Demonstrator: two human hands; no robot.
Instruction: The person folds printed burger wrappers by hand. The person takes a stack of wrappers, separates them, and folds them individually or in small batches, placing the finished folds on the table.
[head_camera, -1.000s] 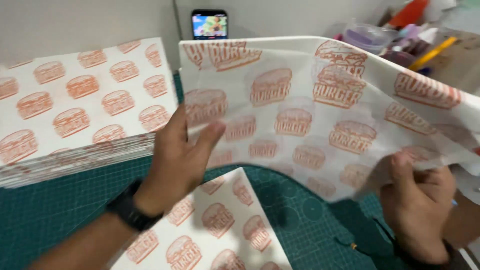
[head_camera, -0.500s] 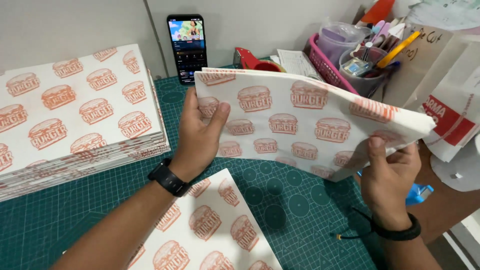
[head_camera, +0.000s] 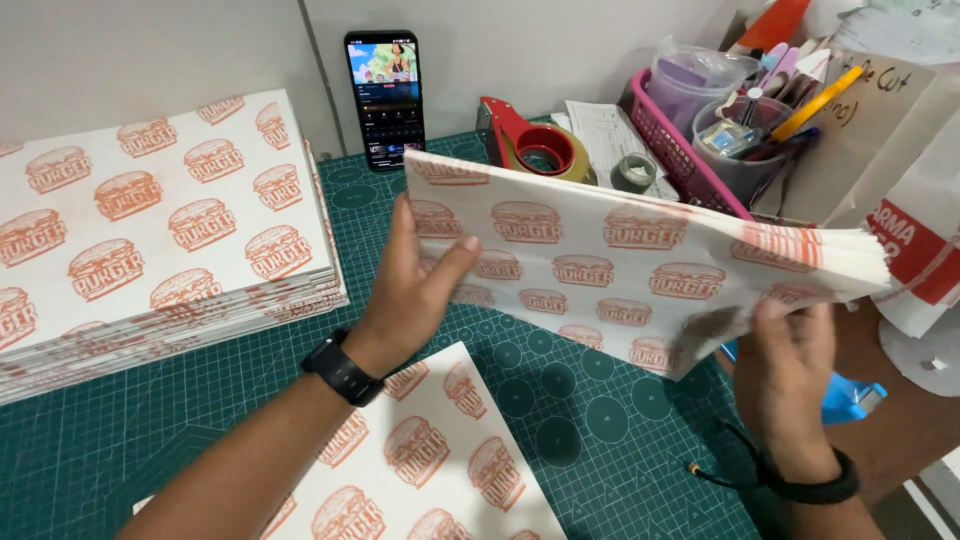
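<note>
Both hands clamp a bundle of burger-print paper sheets (head_camera: 640, 265) above the desk (head_camera: 590, 440): left hand (head_camera: 415, 285) at its left edge, right hand (head_camera: 790, 370) under its right corner.

We have one view only, from a camera on the head, looking down and forward over the dark green gridded cutting mat (head_camera: 600, 440) toward the grey wall (head_camera: 150, 50). It sits close: both forearms enter from the bottom edge, with no second view to share.
</note>
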